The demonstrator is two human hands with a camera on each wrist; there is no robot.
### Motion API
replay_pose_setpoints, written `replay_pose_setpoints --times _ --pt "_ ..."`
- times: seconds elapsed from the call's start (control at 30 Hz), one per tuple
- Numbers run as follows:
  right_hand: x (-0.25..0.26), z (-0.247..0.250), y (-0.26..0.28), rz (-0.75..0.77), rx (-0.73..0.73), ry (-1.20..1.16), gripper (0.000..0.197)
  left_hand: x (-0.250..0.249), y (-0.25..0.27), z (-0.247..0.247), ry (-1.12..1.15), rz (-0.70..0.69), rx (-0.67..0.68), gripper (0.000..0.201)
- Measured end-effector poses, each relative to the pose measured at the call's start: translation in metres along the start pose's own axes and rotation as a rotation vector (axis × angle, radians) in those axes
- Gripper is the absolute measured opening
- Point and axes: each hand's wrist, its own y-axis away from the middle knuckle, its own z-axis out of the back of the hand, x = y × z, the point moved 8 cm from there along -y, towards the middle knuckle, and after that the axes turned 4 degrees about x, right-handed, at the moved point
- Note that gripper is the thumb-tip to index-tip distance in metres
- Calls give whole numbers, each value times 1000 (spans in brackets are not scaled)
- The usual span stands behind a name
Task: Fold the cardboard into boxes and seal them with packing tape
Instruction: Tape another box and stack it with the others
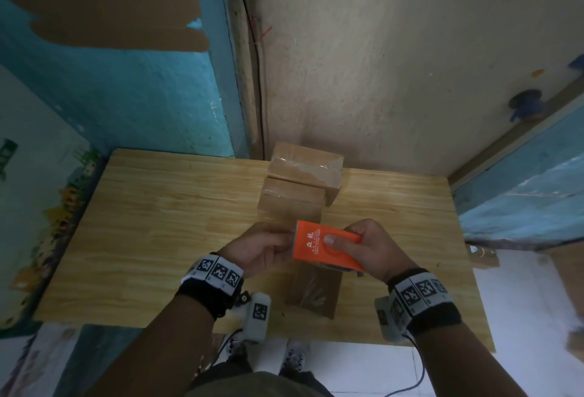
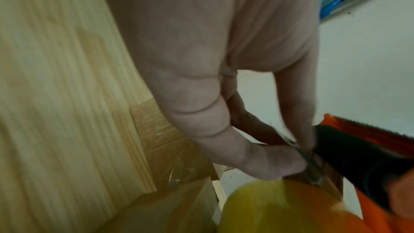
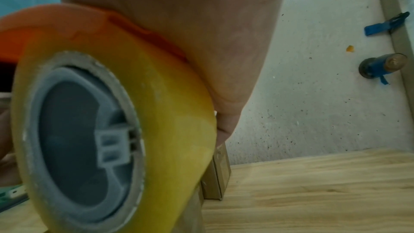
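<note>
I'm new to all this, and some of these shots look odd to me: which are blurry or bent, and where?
Head view: sharp in the middle on the orange tape holder, dim overall, table edges bowed by the wide lens. Left wrist view: left hand smeared and soft. Right wrist view: tape roll looms close and out of focus; the speckled wall behind is crisper.

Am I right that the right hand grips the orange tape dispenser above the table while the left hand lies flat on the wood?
Not quite. The right hand does grip the orange tape dispenser above the table, but the left hand is raised, pinching at the dispenser's toothed end, as the left wrist view shows.
</note>
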Motion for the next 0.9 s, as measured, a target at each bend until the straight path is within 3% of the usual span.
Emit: replay_pose_setpoints --times 0.17,0.3,0.43,0.6,0.8,0.9 --pt "0 3 3 -4 -23 1 77 -25 8 6 -229 -7 -103 11" --pt "7 10 12 16 -77 -33 93 -43 7 4 -293 40 -102 16" --pt "14 17 18 38 -112 -67 77 -59 7 2 -327 68 -91 26" --pt "-9 38 30 -47 -162 -122 82 -74 22 42 -282 50 -175 39" --pt "-10 38 27 -71 -126 -202 67 -51 9 57 -184 68 -226 33" --pt "-18 36 17 -79 -107 -225 84 -39 5 58 -141 60 -230 30"
